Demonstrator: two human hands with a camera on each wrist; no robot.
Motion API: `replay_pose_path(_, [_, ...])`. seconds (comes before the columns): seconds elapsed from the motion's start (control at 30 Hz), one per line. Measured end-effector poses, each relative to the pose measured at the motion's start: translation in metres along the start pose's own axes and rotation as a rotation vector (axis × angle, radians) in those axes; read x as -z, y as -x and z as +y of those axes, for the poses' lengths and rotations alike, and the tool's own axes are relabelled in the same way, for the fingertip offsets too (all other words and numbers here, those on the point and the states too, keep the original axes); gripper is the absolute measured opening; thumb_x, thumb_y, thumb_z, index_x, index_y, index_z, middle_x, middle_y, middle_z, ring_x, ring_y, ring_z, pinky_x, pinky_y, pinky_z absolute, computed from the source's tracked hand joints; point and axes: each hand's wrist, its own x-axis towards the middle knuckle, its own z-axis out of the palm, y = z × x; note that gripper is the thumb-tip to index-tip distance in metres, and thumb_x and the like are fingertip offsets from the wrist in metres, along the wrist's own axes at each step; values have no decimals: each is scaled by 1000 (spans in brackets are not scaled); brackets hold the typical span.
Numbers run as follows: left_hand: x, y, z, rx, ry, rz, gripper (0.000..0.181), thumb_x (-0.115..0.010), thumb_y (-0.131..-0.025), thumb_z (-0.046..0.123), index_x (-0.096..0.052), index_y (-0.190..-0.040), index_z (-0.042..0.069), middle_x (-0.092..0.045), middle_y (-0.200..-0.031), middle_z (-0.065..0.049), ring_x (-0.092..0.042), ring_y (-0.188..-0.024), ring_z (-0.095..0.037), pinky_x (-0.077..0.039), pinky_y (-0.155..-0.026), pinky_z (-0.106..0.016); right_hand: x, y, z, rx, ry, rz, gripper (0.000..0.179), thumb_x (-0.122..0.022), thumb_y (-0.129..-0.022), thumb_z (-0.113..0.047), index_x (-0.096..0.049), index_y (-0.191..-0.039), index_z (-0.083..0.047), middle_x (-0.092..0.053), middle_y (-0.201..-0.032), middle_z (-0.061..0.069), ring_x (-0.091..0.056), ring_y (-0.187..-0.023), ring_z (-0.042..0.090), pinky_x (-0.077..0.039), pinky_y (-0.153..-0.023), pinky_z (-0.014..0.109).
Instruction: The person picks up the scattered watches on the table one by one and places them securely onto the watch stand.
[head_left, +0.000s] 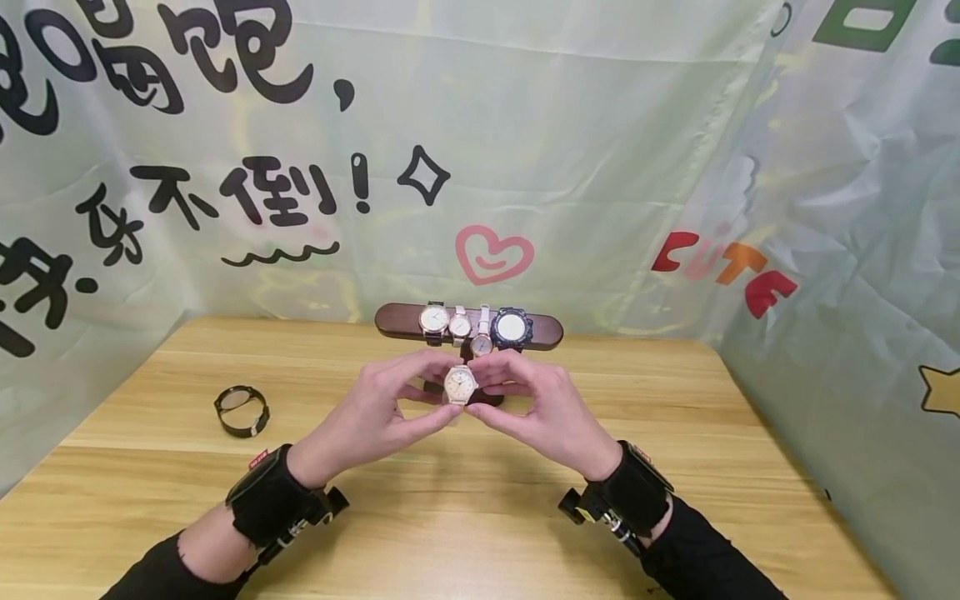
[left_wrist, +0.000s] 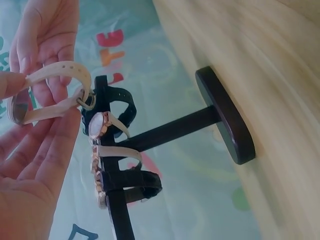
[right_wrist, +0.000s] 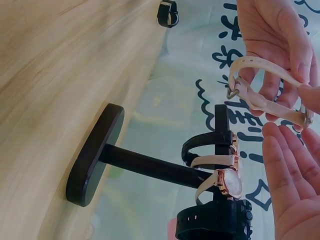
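Observation:
A wristwatch (head_left: 460,385) with a pale strap and a light round dial is held up between both hands, in front of the watch stand. My left hand (head_left: 390,404) pinches its left side between thumb and fingers. From the other side, my right hand (head_left: 536,404) pinches it likewise. In the left wrist view, the pale strap (left_wrist: 60,70) is buckled into a loop. Behind the hands is the dark T-shaped watch stand (head_left: 396,320), its base partly hidden by them in the head view.
Along the stand's bar hang a black-strapped watch (head_left: 433,318), two pale-strapped watches (head_left: 460,326) and a chunky black watch (head_left: 512,327). Another black watch (head_left: 242,432) lies on the wooden table (head_left: 465,533) at the left. A printed cloth (head_left: 585,150) hangs behind.

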Motion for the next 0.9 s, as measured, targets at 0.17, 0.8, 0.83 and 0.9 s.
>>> replay_pose_path(0.17, [6, -1, -6, 25, -9, 2, 45, -83, -93, 6, -67, -136, 5, -80, -118, -9, -80, -98, -19, -67, -80, -25, 0, 0, -1, 3, 1, -8, 38, -85, -93, -9, -71, -128, -11, -78, -118, 4, -79, -105, 16, -67, -93, 35])
replay_pose_path(0.8, [66, -2, -40, 128, -143, 170, 45, -86, -89, 1, -71, -131, 4, -79, -116, -11, -77, -104, -25, -66, -79, -22, 1, 0, 4, -7, 48, -28, 34, -83, -95, -11, -72, -127, -13, -79, -117, 1, -77, -106, 12, -66, -95, 31])
replay_pose_path(0.83, [69, -2, -42, 133, -150, 178, 44, -86, -89, 0, -71, -131, 3, -79, -115, -11, -77, -104, -24, -66, -79, -22, 1, 1, 5, -6, 47, -28, 34, -83, -95, -11, -72, -127, -13, -79, -117, 0, -77, -106, 12, -66, -95, 31])
replay_pose_path(0.9, [75, 0, -46, 144, -161, 187, 44, -85, -90, 1, -71, -131, 4, -79, -115, -11, -77, -104, -23, -66, -80, -22, 0, 1, 6, -3, 46, -29, 33, -83, -95, -11, -73, -126, -13, -79, -116, 1, -77, -105, 14, -66, -95, 33])
